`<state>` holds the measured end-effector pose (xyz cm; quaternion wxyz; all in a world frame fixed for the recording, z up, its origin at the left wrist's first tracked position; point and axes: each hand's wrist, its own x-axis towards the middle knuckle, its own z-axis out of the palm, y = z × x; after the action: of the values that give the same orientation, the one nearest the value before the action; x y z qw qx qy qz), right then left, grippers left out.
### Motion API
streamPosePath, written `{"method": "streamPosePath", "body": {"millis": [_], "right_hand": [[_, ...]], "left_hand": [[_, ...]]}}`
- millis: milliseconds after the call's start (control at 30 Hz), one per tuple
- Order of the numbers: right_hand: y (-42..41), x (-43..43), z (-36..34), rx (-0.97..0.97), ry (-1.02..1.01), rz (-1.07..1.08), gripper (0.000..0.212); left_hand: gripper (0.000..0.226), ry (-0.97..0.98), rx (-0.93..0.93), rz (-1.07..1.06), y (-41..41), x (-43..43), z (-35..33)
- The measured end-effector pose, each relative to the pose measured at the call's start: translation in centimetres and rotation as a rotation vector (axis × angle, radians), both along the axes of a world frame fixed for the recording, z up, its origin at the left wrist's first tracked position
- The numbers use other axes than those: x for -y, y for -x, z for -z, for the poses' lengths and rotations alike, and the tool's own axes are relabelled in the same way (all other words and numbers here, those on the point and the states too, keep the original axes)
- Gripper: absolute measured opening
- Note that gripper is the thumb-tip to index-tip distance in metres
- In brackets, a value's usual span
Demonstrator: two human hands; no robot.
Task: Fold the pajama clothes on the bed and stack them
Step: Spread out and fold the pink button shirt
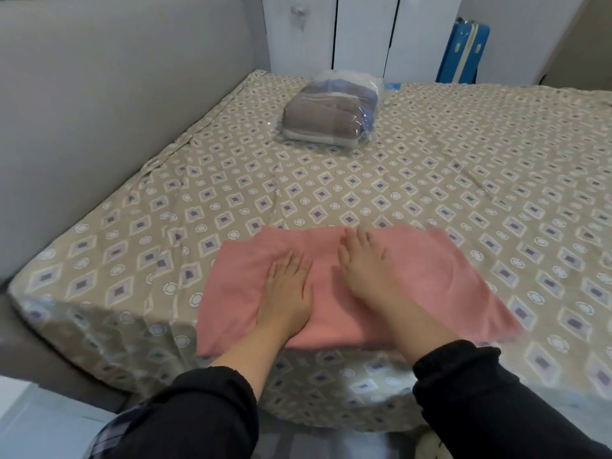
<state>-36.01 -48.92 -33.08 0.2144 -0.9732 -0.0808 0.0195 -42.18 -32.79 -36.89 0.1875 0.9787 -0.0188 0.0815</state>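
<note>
Palms of left hand [287,293] and right hand [367,272] lie flat, grip open, fingers spread, on the soft pink folded pajama garment [430,286] at the bed [430,167] edge; beyond them, a plastic-wrapped bundle [331,114].

A home bedroom: a sheeted bed [331,193], padded headboard [116,111] and white wardrobe [361,34].

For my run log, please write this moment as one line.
stage: smoothing | left hand: flat on pink garment | right hand: flat on it | bagged clothes: far on bed, untouched
</note>
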Motion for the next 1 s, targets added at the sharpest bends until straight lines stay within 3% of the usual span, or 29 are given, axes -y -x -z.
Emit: {"method": "streamPosePath", "body": {"millis": [133, 233, 300, 433, 567, 667, 767, 1000], "right_hand": [[1.3, -1.0, 2.7, 0.024, 0.074, 0.031, 0.059], [0.9, -0.6, 2.6, 0.013, 0.067, 0.047, 0.061], [1.0, -0.8, 2.6, 0.026, 0.074, 0.057, 0.062], [0.9, -0.7, 2.8, 0.035, 0.073, 0.067, 0.064], [0.8, -0.9, 3.1, 0.047, 0.075, 0.091, 0.064], [0.8, -0.9, 3.2, 0.062, 0.082, 0.09, 0.064], [0.7, -0.7, 3.4, 0.08, 0.088, 0.094, 0.064], [0.8, -0.8, 3.4, 0.066, 0.117, 0.12, 0.066]], "left_hand": [[0.047, 0.157, 0.059, -0.002, 0.1, -0.3, -0.4], [0.045, 0.105, 0.126, -0.027, -0.5, -1.4, -0.9], [0.049, 0.036, 0.11, -0.172, -1.2, -3.1, -1.5], [0.061, 0.142, -0.182, -0.625, -2.8, -9.2, -3.4], [0.039, 0.374, -0.41, -0.636, -4.1, -12.2, -5.1], [0.02, 0.629, -0.224, -0.552, -4.7, -12.7, -5.3], [0.01, 0.62, 0.119, -0.622, -5.0, -13.8, -5.4], [0.01, 0.344, 0.004, -0.531, -4.0, -13.1, -2.7]]}}
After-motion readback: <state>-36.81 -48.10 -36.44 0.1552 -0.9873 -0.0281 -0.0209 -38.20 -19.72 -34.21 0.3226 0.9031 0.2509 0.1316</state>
